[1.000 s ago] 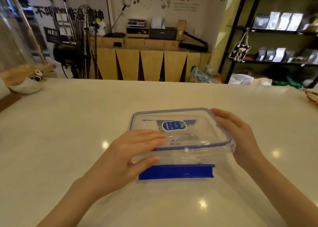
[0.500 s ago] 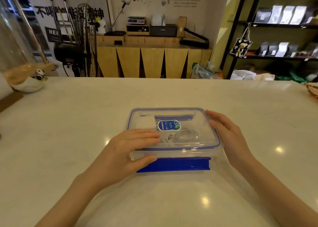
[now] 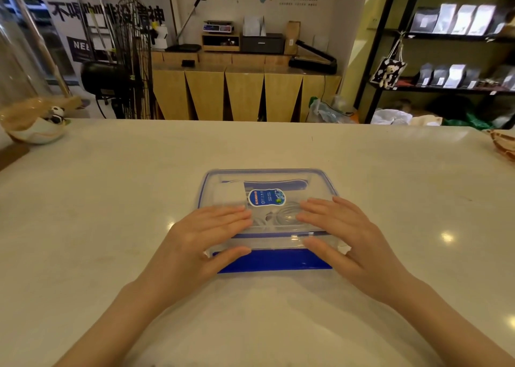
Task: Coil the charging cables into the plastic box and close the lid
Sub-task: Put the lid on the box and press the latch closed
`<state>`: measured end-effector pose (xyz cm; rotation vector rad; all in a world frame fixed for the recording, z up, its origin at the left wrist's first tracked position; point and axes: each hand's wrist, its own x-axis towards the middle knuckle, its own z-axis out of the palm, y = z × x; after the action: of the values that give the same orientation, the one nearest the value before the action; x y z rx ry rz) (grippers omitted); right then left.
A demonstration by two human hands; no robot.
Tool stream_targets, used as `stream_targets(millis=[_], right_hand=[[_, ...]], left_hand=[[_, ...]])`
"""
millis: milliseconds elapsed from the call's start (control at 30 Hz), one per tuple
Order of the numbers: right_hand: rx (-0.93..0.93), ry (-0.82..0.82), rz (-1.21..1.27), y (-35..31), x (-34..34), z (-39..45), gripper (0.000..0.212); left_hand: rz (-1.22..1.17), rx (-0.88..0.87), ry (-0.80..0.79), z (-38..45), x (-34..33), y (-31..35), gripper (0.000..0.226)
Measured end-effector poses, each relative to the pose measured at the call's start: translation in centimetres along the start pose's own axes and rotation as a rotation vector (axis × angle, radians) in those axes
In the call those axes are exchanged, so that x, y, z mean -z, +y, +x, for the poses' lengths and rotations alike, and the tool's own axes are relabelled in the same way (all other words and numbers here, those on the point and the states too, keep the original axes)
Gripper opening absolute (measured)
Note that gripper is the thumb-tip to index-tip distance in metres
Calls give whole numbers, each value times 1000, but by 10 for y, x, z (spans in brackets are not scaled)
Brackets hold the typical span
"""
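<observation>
Charging cables (image 3: 274, 218) lie coiled under the lid (image 3: 267, 199); my right hand (image 3: 348, 238) has shifted from the side onto it, joining my left hand (image 3: 206, 235); both flat, pressing; front latch (image 3: 274, 262) remains unsnapped.

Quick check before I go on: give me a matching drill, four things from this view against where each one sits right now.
Things:
1. left hand
2. right hand
3. blue latch
4. bowl

Places:
A. far left edge of the counter
B. flat on the lid's near right part
C. along the box's near side, flipped out on the counter
D. flat on the lid's near left part

Pairs: 1-D, 2-B, 3-C, 4-A
</observation>
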<state>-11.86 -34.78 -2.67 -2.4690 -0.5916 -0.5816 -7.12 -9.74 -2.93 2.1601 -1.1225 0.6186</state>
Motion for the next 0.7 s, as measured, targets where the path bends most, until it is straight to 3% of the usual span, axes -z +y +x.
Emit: stream_targets(millis=[233,500,700], right_hand=[[74,-39,-64,6,-1,2,42],[132,27,-118,7,-5,0,40],[205,73,-433,1,-16,-5,68]], left_hand=[[25,-3,18,-2,-4,0,37],[69,-14,43,-5,-8,0,39],[280,-71,-91,-7,-8,5,68]])
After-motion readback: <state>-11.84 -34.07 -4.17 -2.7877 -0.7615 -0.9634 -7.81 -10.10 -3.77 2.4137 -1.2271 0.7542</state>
